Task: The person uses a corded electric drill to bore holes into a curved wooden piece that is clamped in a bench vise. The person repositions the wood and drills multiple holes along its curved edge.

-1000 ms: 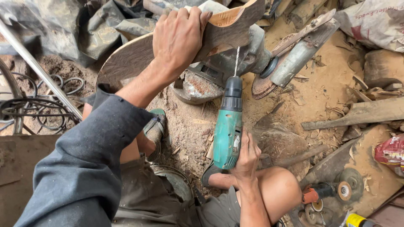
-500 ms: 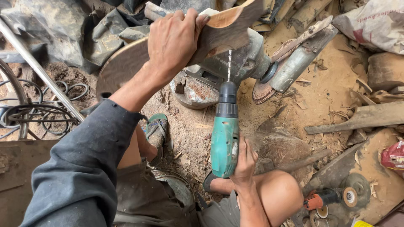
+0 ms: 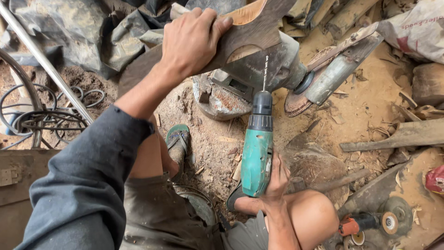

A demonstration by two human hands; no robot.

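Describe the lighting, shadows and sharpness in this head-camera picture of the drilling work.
Head view: soft, even daylight with no glare; shadows are faint, deepest under the wood piece and the dark sheeting. The drill, left hand and right hand look sharp; the sleeve close to the lens is slightly soft. Wide-angle distortion stretches the edges, and the metal bar runs slanted.
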